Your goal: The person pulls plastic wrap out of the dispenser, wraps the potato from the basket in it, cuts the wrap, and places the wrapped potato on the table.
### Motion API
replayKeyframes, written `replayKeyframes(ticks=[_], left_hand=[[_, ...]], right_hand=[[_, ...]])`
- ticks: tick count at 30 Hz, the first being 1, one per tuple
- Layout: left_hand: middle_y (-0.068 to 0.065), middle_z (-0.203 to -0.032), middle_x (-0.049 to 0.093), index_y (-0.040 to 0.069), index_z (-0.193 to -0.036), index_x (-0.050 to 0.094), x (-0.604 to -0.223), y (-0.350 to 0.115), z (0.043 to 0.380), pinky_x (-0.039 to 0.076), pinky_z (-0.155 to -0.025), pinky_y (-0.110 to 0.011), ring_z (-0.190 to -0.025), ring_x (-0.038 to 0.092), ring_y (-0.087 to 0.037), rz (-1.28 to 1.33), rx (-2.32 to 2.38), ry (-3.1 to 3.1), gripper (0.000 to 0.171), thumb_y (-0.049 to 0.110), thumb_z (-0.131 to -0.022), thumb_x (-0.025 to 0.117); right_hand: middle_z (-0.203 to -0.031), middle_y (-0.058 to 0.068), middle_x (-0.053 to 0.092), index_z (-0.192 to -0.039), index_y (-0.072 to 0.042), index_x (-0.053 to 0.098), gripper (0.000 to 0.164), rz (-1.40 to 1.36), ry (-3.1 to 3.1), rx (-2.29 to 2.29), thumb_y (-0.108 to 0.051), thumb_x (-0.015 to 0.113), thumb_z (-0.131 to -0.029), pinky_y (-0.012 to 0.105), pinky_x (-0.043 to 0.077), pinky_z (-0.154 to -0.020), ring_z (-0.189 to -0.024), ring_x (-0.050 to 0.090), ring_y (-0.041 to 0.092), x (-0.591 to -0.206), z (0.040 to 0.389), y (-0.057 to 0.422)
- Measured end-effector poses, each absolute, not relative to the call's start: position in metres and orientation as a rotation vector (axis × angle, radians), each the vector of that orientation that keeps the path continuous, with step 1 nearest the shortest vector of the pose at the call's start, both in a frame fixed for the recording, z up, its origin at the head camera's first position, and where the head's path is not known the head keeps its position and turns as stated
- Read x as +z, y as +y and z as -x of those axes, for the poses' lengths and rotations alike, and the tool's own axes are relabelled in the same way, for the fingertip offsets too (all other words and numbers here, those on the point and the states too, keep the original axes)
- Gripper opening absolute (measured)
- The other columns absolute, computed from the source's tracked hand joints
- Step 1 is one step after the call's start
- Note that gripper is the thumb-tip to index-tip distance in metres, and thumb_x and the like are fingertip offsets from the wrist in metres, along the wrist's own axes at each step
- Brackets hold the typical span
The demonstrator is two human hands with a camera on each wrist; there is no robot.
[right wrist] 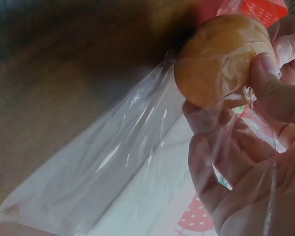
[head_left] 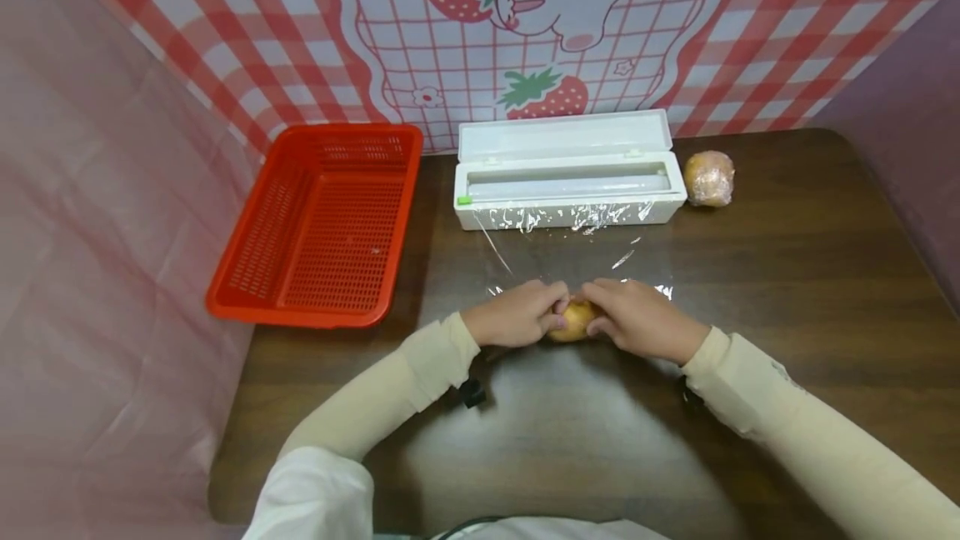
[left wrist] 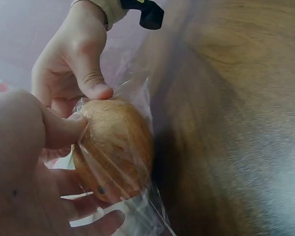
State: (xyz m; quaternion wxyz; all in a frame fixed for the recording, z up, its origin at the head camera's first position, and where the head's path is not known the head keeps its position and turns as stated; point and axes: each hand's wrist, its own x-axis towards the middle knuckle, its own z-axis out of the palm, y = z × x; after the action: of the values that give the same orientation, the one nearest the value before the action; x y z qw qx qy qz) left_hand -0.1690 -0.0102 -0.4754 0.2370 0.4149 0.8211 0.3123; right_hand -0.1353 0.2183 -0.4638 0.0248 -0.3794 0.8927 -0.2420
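Observation:
Between both hands is a round golden-brown piece of food (head_left: 574,321), its exact kind unclear. Clear cling film (right wrist: 132,147) lies over it and stretches to the white wrap box (head_left: 570,213). My left hand (head_left: 517,313) holds its left side; in the left wrist view that thumb presses film onto the surface while the fingers reach underneath. On the other side my right hand (head_left: 645,319) grips it, the thumb on the filmed surface in the right wrist view, with fingers below. Some fingertips are hidden behind the food.
The wrap box's lid (head_left: 566,137) stands raised, showing the roll inside. A red plastic basket (head_left: 397,265) sits at the left. Right of the box rests a similar round thing wrapped in film (head_left: 709,179). Behind the wooden table (head_left: 810,273) hangs a checked strawberry cloth (head_left: 300,40).

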Motion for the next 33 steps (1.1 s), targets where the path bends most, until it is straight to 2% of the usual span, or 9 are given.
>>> replayKeyframes(ticks=[4,8,13,18,20,23,27,30,33], left_hand=[[0.002,-0.088,0.060,0.014,-0.097,0.056,-0.467,-0.014,0.171,0.047,-0.074,-0.026,-0.082,0.056,-0.013,-1.120,0.812,2.447,0.006,0.014,-0.103,0.057],[0.001,-0.106,0.067,0.015,-0.100,0.067,-0.455,-0.014,0.159,0.049,-0.082,-0.033,-0.100,0.061,-0.018,-1.281,0.547,2.912,0.006,0.016,-0.097,0.062],[-0.007,-0.110,0.068,0.007,-0.107,0.071,-0.462,-0.001,0.133,0.052,-0.077,-0.033,-0.099,0.063,-0.023,-1.654,0.293,3.149,0.021,0.021,-0.092,0.066],[-0.011,-0.122,0.064,0.002,-0.126,0.065,-0.483,0.009,0.125,0.050,-0.080,-0.031,-0.107,0.061,-0.024,-1.650,0.121,3.196,0.050,0.035,-0.089,0.076],[-0.010,-0.125,0.064,0.003,-0.128,0.064,-0.489,0.011,0.126,0.049,-0.081,-0.032,-0.109,0.059,-0.024,-1.627,0.058,3.238,0.053,0.036,-0.088,0.076],[-0.008,-0.124,0.064,0.006,-0.127,0.066,-0.494,0.013,0.131,0.048,-0.080,-0.032,-0.108,0.059,-0.022,-1.609,-0.007,3.298,0.042,0.028,-0.092,0.069],[-0.007,-0.121,0.065,0.006,-0.127,0.065,-0.494,0.014,0.138,0.048,-0.079,-0.032,-0.107,0.059,-0.022,-1.531,0.042,3.300,0.039,0.021,-0.091,0.069],[-0.007,-0.122,0.064,0.005,-0.130,0.063,-0.493,0.013,0.142,0.049,-0.080,-0.034,-0.109,0.059,-0.023,-1.455,0.110,3.248,0.052,0.029,-0.086,0.078],[-0.006,-0.121,0.064,0.005,-0.131,0.062,-0.492,0.013,0.146,0.050,-0.082,-0.034,-0.109,0.059,-0.023,-1.402,0.159,3.207,0.058,0.034,-0.084,0.081]], right_hand=[[-0.099,0.005,0.072,-0.105,-0.008,0.065,0.028,1.045,2.676,-0.798,-0.008,0.082,-0.082,0.043,0.057,-0.073,-0.085,0.069,0.022,-0.464,0.148,0.219],[-0.098,0.006,0.074,-0.106,-0.005,0.066,0.026,0.925,2.561,-0.911,-0.006,0.080,-0.084,0.043,0.057,-0.080,-0.090,0.070,0.022,-0.466,0.163,0.223],[-0.095,0.003,0.073,-0.103,-0.004,0.067,0.022,0.843,2.456,-1.028,-0.001,0.078,-0.085,0.038,0.056,-0.080,-0.089,0.069,0.018,-0.469,0.175,0.231],[-0.099,0.009,0.073,-0.107,0.001,0.064,0.021,0.828,2.384,-1.063,0.002,0.072,-0.088,0.039,0.056,-0.081,-0.094,0.069,0.024,-0.470,0.182,0.234],[-0.102,0.014,0.073,-0.115,0.004,0.061,0.027,0.798,2.377,-1.055,0.002,0.071,-0.091,0.040,0.056,-0.081,-0.096,0.070,0.027,-0.470,0.183,0.235],[-0.105,0.017,0.073,-0.131,0.007,0.052,0.043,0.745,2.420,-1.021,-0.001,0.070,-0.092,0.041,0.057,-0.079,-0.096,0.070,0.028,-0.468,0.184,0.236],[-0.109,0.017,0.071,-0.143,0.004,0.045,0.060,0.741,2.633,-0.904,-0.010,0.074,-0.092,0.047,0.055,-0.081,-0.096,0.069,0.030,-0.460,0.182,0.234],[-0.116,0.020,0.067,-0.137,0.003,0.052,0.056,0.867,2.865,-0.793,-0.015,0.076,-0.090,0.053,0.051,-0.088,-0.105,0.064,0.036,-0.450,0.173,0.228],[-0.115,0.021,0.065,-0.120,0.004,0.063,0.040,1.101,3.043,-0.718,-0.011,0.077,-0.086,0.055,0.049,-0.091,-0.107,0.061,0.039,-0.445,0.159,0.219]])
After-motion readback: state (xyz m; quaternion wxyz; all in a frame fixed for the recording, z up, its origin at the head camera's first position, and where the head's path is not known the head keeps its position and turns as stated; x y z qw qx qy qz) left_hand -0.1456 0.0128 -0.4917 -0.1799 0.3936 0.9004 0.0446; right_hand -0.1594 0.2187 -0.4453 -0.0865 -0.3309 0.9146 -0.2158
